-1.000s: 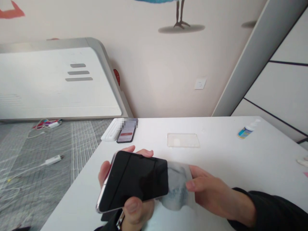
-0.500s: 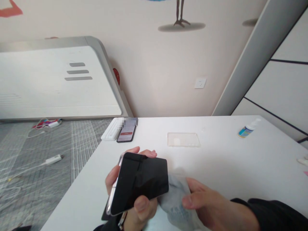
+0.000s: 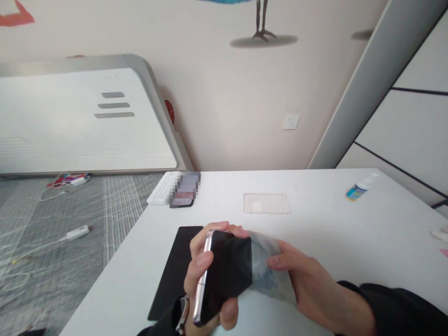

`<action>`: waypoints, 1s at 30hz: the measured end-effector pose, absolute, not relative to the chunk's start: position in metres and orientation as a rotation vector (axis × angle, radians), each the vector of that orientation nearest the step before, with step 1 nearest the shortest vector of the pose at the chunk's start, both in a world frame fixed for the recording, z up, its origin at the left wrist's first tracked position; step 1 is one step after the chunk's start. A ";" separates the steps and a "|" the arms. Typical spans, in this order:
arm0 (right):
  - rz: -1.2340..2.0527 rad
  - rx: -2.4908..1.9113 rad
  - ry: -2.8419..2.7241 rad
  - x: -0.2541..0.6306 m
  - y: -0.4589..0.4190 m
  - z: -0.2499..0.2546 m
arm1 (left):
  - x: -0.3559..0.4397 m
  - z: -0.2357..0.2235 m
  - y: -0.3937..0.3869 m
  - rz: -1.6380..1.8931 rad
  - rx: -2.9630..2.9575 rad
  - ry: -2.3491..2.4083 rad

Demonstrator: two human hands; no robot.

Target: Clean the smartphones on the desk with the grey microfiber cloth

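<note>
My left hand (image 3: pixel 199 275) is wrapped round a smartphone (image 3: pixel 227 270) with a dark screen and a shiny metallic edge, held tilted above the table. In my right hand (image 3: pixel 304 275) is a thin grey cloth (image 3: pixel 268 270) with faint bluish print, pinched between thumb and fingers. The cloth lies against the phone's right end, which it hides. Beneath and left of my left hand, a flat black mat (image 3: pixel 173 270) rests on the table. A clear phone case (image 3: pixel 268 204) lies beyond the hands.
At the back left of the white table (image 3: pixel 129 280) lie a second phone (image 3: pixel 185 189) and a white case-like object (image 3: pixel 163 189). A small spray bottle (image 3: pixel 360 187) stands at the back right. A wall socket (image 3: pixel 291 122) is behind, and a cable with a white plug (image 3: pixel 77 232) lies left.
Both hands have shifted, the left one rightward with the phone. The cloth now reaches over the phone's right end. More of the black mat is uncovered.
</note>
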State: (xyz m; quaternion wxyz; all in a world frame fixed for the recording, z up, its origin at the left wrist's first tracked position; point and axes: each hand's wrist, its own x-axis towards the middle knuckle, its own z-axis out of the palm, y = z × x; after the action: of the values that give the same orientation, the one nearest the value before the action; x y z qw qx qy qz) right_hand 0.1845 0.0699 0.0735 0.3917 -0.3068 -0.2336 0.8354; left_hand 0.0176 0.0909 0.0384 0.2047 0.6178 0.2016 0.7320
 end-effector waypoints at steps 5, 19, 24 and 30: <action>2.291 -0.742 -0.570 0.180 0.058 0.058 | 0.032 0.054 0.089 2.185 1.557 0.648; 2.328 -0.789 -0.539 0.187 0.080 0.046 | 0.032 0.058 0.083 2.061 1.363 0.637; 2.478 -0.625 -0.548 0.193 0.079 0.042 | 0.030 0.068 0.085 1.895 1.096 0.633; 2.351 -0.605 -0.803 0.193 0.079 0.057 | 0.015 0.069 0.096 1.417 1.002 0.819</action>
State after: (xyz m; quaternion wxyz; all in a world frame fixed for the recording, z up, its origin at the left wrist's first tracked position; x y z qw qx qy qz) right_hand 0.1926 0.0789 0.0565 0.2884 -0.2264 -0.3006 0.8804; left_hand 0.0151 0.0957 0.0692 0.5741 0.4275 0.3494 0.6046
